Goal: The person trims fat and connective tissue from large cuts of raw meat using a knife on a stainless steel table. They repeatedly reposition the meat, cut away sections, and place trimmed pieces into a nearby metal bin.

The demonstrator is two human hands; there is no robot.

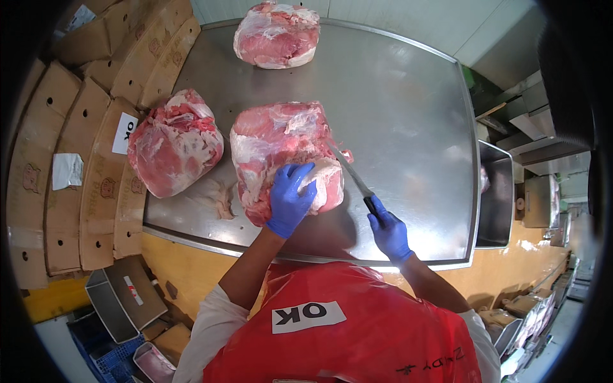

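Observation:
A large slab of raw meat (262, 137), pink with white fat, lies on the steel table. My left hand (291, 199), in a blue glove, grips its near part with bent fingers, beside a pale fatty bulge. In my right hand (387, 233), also gloved in blue, is a dark-handled knife (352, 171). Its blade slants up and to the left, and the tip is at the meat's right edge, by a small loose strip. Whether the tip is in the meat or only touching it, I cannot tell.
Other meat pieces lie at the table's left (175, 143) and far edge (278, 35). A scrap of fat (220, 199) is on the steel table (402, 115). Cardboard boxes (96, 172) line the left side. A metal bin (495, 191) stands against the right edge.

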